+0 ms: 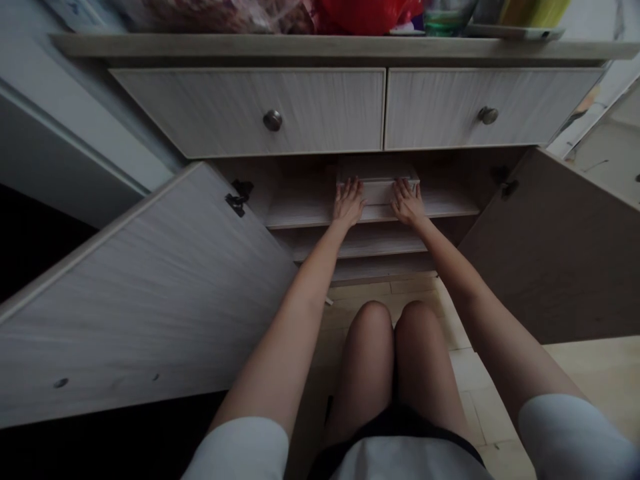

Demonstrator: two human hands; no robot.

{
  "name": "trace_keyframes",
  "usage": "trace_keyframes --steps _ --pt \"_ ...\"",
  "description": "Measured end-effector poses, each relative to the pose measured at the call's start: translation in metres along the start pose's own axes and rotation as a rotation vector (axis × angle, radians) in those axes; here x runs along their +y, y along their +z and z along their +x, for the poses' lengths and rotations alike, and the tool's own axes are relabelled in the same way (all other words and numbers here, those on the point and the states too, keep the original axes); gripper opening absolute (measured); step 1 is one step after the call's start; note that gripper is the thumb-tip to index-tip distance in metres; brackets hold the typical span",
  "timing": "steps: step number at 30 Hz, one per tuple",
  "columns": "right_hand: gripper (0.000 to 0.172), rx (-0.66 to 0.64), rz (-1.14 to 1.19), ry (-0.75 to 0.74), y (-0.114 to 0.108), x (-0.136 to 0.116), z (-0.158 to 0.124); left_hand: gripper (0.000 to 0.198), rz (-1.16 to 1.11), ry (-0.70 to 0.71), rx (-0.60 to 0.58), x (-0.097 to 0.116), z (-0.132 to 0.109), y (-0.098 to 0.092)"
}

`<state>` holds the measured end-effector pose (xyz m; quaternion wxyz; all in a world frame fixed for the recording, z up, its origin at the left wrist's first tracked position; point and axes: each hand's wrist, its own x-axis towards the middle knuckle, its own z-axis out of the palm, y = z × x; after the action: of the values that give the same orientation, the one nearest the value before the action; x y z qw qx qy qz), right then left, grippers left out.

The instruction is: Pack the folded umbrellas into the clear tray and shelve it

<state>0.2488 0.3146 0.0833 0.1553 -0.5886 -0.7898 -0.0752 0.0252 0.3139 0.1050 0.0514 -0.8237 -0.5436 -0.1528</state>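
A pale, flat box rests on the upper shelf inside the cabinet. Against the left end of its front face lies my left hand, fingers stretched out. My right hand presses flat on the box's right end in the same way, fingers spread. Neither hand is wrapped around it. The back part of the box sits in shadow under the drawers, and what it contains cannot be seen.
Both cabinet doors stand open, the left door and the right door flanking my arms. Above are two closed drawers with round knobs. Bags, a red bag among them, and a glass stand on the countertop. A lower shelf runs beneath.
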Motion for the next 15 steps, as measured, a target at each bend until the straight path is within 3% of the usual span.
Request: trace_keyframes --steps 5,15 --pt "0.073 -0.065 -0.044 0.02 0.001 0.002 0.019 0.066 -0.017 -0.014 -0.042 -0.009 0.018 0.005" --pt "0.077 -0.126 -0.029 0.031 0.007 0.01 0.045 0.067 -0.103 0.006 0.0 -0.024 0.042 0.017"
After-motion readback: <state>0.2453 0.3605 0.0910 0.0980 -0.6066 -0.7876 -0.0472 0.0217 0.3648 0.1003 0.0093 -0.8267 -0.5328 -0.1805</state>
